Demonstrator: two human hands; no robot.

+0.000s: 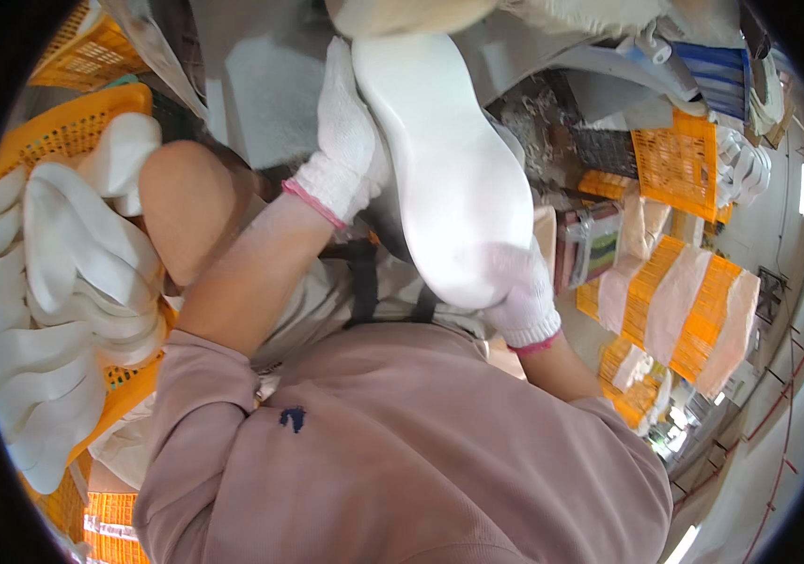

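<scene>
A smooth white shoe sole (453, 160) is held up in front of me, its upper end right beneath a pale rounded part of a machine (411, 14). Whether the two touch I cannot tell. My left hand (350, 141), in a white knit glove with a pink cuff, supports the sole along its left edge, fingers pointing up and the rest of the grip hidden behind it. Gloved the same way, my right hand (519, 296) grips the lower right end, with the thumb side blurred over the sole's face.
An orange crate (78, 122) heaped with white soles (73, 263) stands at my left, close by my knee. Grey sheeting (256, 94) hangs around the machine. Off to the right are more orange crates (674, 164), some wrapped with pale strips, and a wall.
</scene>
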